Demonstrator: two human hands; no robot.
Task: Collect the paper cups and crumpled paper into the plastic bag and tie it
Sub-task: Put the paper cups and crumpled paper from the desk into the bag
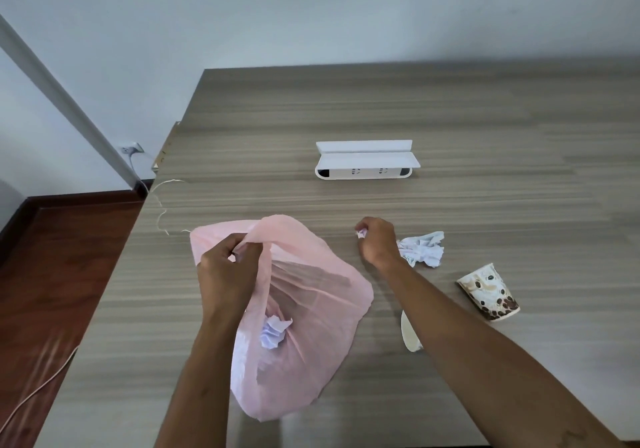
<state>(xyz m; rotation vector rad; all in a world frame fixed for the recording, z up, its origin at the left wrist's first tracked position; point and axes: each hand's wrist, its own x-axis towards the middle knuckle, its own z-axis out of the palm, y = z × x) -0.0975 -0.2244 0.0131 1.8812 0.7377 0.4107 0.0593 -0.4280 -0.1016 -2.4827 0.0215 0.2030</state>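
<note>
My left hand (228, 267) has its grip pinched on the rim of the pink plastic bag (311, 312), which lies on the tabletop (450, 118) with crumpled paper (275, 330) inside. My right hand (377, 243) grips a small paper wad (361, 233); another crumpled sheet (424, 248) and a paper cup (490, 291) lie just right of it.

The scene is evenly and fairly brightly lit by soft, diffuse light; no light source is seen. Shadows are faint and short: a soft one is cast on the surface (450, 118) under the right forearm (485, 343), and another beside the paper cup (489, 291). A dull sheen is seen on the wooden floor (52, 274) at lower left. Wide-angle distortion is evident: the surface edges splay outward and the wall trim (62, 101) leans. Slight softness is noted toward the frame borders, and fine texture is smeared by compression.
</note>
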